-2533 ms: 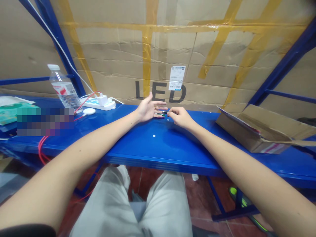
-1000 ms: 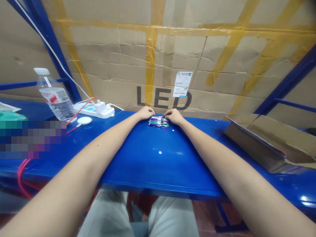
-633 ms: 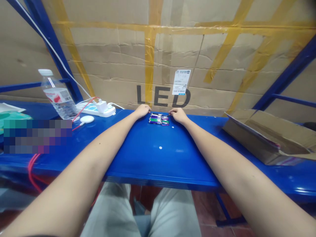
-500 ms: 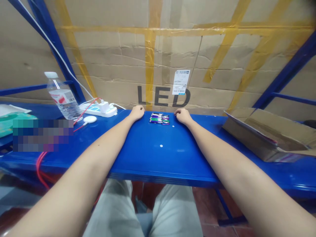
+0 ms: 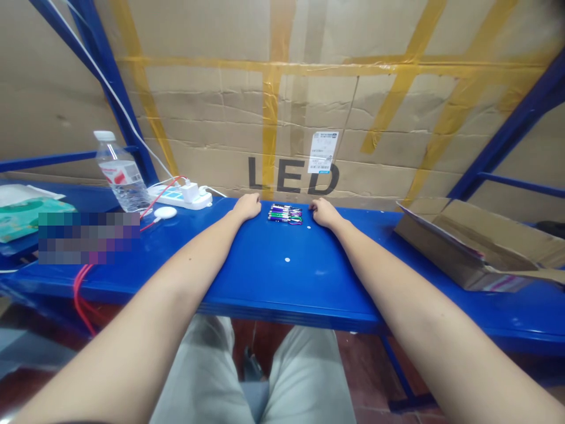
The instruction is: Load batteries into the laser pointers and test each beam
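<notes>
Several pens [image 5: 285, 214] lie side by side in a neat stack of rows on the blue table [image 5: 265, 277], with purple, green and dark barrels and shiny silver parts. Just left of them, my left hand [image 5: 248, 206] rests on the tabletop, its fingers curled in a loose fist with nothing seen in it. My right hand [image 5: 323, 212] rests close to the other side of the pens, apart from them. Its fingers are curled under too, and no object shows in it.
An open cardboard box [image 5: 463, 247] stands at the right. To the left are a water bottle [image 5: 123, 176], a white power strip [image 5: 194, 200], a round white charger [image 5: 166, 212], red cables [image 5: 79, 288] and a green tissue pack [image 5: 35, 215]. Taped cardboard [image 5: 220, 118] closes off the back.
The view has shifted slightly, so the surroundings sit a little differently in the picture. Both hands stay beside the pens, and the right fingers look a bit more tucked in. The pens have not moved.
</notes>
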{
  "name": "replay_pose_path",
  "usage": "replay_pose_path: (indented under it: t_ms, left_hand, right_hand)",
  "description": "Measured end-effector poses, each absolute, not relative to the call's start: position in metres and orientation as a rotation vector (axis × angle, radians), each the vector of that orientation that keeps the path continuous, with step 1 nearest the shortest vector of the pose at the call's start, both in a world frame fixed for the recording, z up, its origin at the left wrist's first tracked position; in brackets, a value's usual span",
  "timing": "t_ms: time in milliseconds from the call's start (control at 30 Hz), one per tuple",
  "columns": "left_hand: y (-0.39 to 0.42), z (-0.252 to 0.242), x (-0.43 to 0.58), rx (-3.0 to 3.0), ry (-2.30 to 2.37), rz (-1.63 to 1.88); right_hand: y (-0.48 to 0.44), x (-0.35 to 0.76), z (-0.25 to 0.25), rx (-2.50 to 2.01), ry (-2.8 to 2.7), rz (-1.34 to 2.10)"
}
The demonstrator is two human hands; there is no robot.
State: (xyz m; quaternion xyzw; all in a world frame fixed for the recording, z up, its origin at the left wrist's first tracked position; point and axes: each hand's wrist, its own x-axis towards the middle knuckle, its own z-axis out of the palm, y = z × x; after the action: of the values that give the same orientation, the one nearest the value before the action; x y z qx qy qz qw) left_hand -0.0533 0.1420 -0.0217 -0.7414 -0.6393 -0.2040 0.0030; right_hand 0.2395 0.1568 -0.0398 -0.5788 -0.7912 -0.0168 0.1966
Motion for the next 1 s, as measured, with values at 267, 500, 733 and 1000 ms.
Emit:
replay_pose_path:
  t_ms: [267, 500, 733, 1000]
  left_hand:
    - [0.138, -0.018, -0.047, -2.286, -2.036, -0.548]
    - [0.111, -0.013, -0.033, -2.235, -2.097, -0.44]
    - [0.02, 0.02, -0.021, -2.258, -2.196, -0.329]
    - [-0.251, -0.071, -0.063, -2.324, -2.683, -0.542]
  right_hand:
    - [0.151, 0.24, -0.04, -1.628, -2.22, -0.036]
    - [0.148, 0.239, -0.039, -1.629, -2.219, -0.005]
    - [0.143, 0.237, -0.036, -1.642, -2.185, 0.055]
    - [0.14, 0.238, -0.036, -1.633, -2.125, 0.133]
